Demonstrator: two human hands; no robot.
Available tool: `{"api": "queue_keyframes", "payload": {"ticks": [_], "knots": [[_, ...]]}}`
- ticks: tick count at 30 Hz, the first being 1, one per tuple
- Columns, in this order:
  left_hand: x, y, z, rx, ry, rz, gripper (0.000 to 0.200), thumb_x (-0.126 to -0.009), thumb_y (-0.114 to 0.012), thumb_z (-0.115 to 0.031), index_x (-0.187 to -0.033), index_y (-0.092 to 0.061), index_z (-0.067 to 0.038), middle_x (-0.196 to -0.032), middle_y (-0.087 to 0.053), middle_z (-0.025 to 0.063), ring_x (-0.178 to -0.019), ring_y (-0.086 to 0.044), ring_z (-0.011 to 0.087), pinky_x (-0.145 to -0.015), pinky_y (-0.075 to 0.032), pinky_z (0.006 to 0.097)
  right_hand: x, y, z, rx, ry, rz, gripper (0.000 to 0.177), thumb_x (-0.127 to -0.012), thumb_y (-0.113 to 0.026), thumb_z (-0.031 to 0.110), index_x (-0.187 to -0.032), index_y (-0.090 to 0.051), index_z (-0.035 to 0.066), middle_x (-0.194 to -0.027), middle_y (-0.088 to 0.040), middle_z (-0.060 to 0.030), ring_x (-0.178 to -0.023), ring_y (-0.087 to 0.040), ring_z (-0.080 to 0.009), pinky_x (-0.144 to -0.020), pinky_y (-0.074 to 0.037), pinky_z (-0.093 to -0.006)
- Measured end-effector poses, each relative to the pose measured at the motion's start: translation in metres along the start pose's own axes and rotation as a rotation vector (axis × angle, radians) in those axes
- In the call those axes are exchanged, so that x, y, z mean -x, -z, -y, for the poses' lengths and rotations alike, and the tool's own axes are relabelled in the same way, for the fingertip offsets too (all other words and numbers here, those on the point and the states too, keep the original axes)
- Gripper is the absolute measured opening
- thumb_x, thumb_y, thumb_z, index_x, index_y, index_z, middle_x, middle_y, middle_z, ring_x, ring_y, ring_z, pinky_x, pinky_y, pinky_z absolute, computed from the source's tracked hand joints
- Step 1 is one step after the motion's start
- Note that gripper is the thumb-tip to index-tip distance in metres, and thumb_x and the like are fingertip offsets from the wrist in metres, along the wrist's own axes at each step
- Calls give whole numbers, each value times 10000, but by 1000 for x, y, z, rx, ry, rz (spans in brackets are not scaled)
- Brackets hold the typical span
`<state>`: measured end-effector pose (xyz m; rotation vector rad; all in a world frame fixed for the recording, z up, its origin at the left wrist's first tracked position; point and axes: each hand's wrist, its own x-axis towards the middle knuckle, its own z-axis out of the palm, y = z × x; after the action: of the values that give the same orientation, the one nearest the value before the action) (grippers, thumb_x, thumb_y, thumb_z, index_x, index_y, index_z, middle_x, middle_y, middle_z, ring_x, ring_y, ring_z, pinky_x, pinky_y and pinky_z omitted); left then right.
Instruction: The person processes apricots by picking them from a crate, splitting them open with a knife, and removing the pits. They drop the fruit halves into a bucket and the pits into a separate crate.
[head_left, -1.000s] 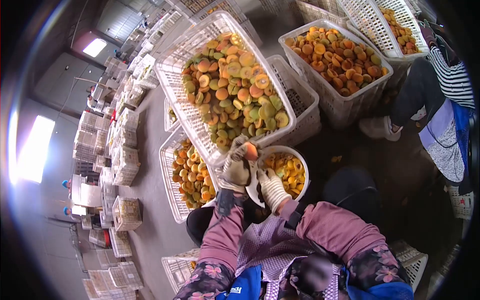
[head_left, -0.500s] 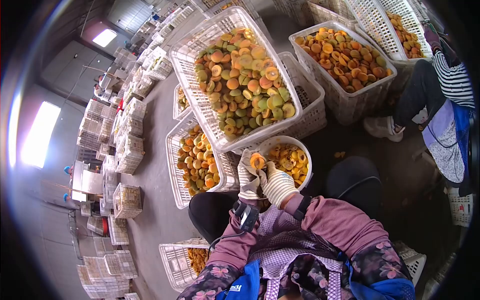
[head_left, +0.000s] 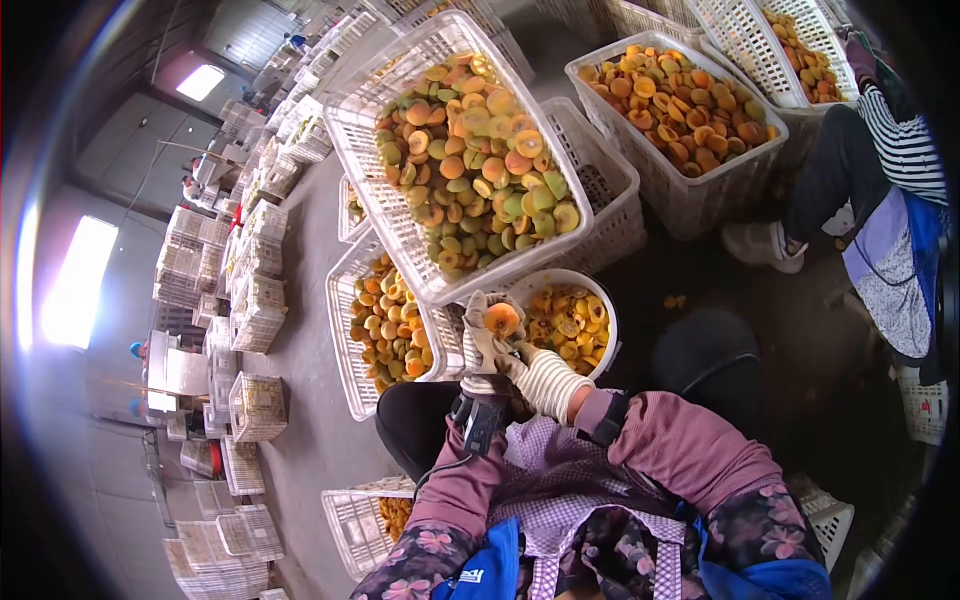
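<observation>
My left hand [head_left: 481, 338], in a striped work glove, grips an orange apricot [head_left: 502, 319] in front of my lap. Close below and to the right of the fruit, my gloved right hand [head_left: 543, 378] is closed; what it holds is hidden. Just right of both hands stands a white round bucket [head_left: 603, 318] with several halved apricots inside. A large white crate [head_left: 400, 240] heaped with green and orange apricots sits tilted directly ahead of the hands.
A lower white crate [head_left: 342, 345] of orange fruit lies at left. Another full crate [head_left: 690, 205] stands at the upper right, beside a seated person [head_left: 890, 200] in a striped top. Stacked white crates [head_left: 245, 300] line the concrete floor at left.
My left hand came back from the big crate's edge towards my lap with the apricot, and my right hand closed in below it. The view shifted slightly.
</observation>
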<state>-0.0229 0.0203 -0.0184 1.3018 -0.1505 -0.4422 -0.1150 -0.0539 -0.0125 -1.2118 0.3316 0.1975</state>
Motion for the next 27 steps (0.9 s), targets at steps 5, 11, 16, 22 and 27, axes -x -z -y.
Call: {"api": "queue_keyframes", "payload": {"ticks": [5, 11, 16, 22, 27], "knots": [[11, -15, -9, 55, 79, -166, 347, -932, -459, -372, -933, -589, -50, -781, -616, 55, -469, -512, 105, -398, -393, 204, 10, 9, 28, 747, 214, -332, 465, -892, -465, 386, -1101, -482, -30, -780, -609, -276, -732, -609, -423, -628, -480, -476], [14, -17, -11, -115, -209, -137, 284, -923, -498, -323, -878, -597, -60, -753, -601, 37, -587, -552, 130, -529, -450, 230, 13, 4, 29, 705, 159, -189, 439, -904, -464, 368, -1091, -504, -28, -792, -615, -269, -765, -604, -430, -648, -481, -457], [10, 8, -14, -174, -75, 113, 271, -923, -506, -296, -880, -591, -42, -760, -597, 38, -688, -563, 126, -633, -466, 254, -16, 1, -15, 387, 202, -25, 413, -923, -507, 342, -1153, -520, -1, -842, -649, -163, -698, -615, -303, -636, -486, -392], [15, 2, -7, -128, -79, 87, 329, -959, -435, -336, -1012, -533, -27, -812, -587, 53, -730, -558, 119, -657, -469, 249, 6, 0, 12, 737, 141, -212, 437, -903, -485, 375, -1152, -505, 17, -788, -635, -222, -745, -633, -356, -606, -483, -443], [18, 5, -4, -68, 124, -133, 317, -973, -390, -326, -1024, -541, -52, -898, -580, 61, -778, -563, 146, -736, -476, 266, 10, 7, 33, 866, 134, -201, 433, -898, -432, 379, -1058, -481, -21, -772, -623, -256, -779, -616, -417, -686, -485, -467]]}}
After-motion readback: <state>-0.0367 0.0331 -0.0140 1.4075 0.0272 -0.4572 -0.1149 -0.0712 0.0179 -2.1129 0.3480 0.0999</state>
